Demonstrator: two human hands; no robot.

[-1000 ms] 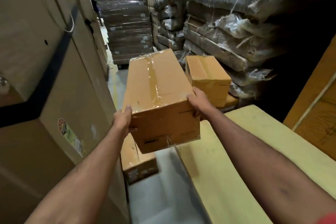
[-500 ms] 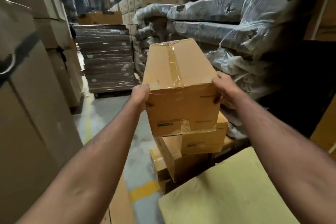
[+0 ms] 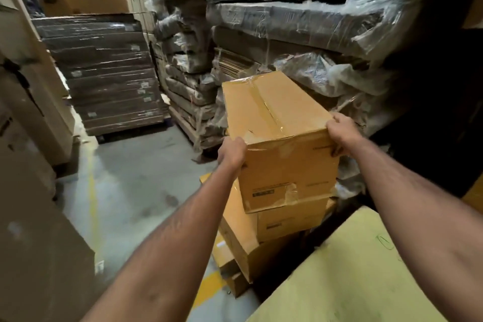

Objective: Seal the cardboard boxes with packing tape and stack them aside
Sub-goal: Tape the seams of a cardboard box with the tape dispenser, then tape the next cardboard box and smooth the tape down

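Now both hands hold a taped cardboard box (image 3: 277,138) by its near end. The left hand (image 3: 232,152) grips the near left corner, fingers curled round the side and out of sight, while the right hand (image 3: 344,136) clasps the near right corner, thumb along the top edge and fingers bent down the side. Clear tape (image 3: 266,110) runs along the top seam. The box sits on a stack of boxes (image 3: 277,225) beside a yellow-green table (image 3: 366,274), in front of plastic-wrapped bundles (image 3: 300,23).

Both hands' fingers hide behind the taped box (image 3: 277,136); its label (image 3: 262,193) is unreadable
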